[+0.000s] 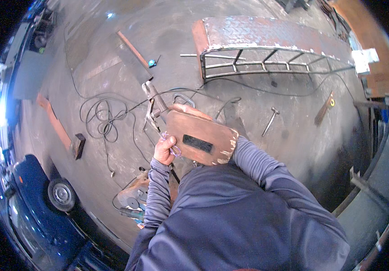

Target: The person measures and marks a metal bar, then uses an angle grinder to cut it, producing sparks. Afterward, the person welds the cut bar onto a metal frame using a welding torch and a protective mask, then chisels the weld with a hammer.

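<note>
A brown welding shield with a dark rectangular window is held up in front of my body. My left hand is closed at its left edge, the thumb lying over the front. A thin purple cord loops around those fingers. From the right, my right sleeve runs behind the shield, which hides that hand and its grip. Just beyond the shield's left corner stands a steel tube with metal clamp-like parts beside it.
A rusty steel frame with rungs lies at the back right. Black cables coil across the floor on the left. A hammer and a brush lie to the right. An angle grinder is near my left elbow. A dark vehicle stands at left.
</note>
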Available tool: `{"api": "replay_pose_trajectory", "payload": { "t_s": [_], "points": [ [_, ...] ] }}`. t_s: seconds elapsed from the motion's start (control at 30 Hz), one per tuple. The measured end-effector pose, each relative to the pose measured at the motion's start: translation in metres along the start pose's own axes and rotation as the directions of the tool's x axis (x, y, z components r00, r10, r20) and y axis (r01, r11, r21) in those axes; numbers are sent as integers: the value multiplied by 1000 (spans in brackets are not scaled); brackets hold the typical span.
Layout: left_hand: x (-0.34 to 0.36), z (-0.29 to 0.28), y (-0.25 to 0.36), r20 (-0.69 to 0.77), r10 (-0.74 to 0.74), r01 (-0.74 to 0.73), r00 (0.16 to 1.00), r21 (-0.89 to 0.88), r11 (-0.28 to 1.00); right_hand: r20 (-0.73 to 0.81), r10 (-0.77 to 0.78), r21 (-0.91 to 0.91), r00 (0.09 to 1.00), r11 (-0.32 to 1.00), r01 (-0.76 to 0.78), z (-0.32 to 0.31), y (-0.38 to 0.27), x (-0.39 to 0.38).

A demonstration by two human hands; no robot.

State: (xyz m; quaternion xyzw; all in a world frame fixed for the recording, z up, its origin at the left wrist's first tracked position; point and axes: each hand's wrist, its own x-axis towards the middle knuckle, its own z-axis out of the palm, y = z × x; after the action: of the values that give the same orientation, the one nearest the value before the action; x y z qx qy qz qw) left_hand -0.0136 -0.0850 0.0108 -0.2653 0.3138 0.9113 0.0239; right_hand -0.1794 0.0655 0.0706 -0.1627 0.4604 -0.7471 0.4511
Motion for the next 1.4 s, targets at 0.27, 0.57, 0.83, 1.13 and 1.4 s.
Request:
{"api": "replay_pose_trajectory", "payload": {
  "t_s": [0.27,0.57,0.83,1.13,1.4],
  "points": [
    [8,-29,-16,-83,16,-22,996,-68,997,-433,381,38,817,913,-406,-142,111,-76],
    [38,-28,-23,-205,-54,56,977,7,998,-860,449,422,244,893,-156,-243,162,-336],
    [58,11,-66,-359,-53,59,932,6,998,-835,496,286,239,761,-582,-326,235,-392],
    [112,51,-141,-749,-50,183,661,95,979,-845,444,239,298,812,-532,-534,340,-369],
    [160,26,-189,-849,17,314,528,214,925,-690,-213,-724,692,186,-664,-764,568,-402]
  ]
}}
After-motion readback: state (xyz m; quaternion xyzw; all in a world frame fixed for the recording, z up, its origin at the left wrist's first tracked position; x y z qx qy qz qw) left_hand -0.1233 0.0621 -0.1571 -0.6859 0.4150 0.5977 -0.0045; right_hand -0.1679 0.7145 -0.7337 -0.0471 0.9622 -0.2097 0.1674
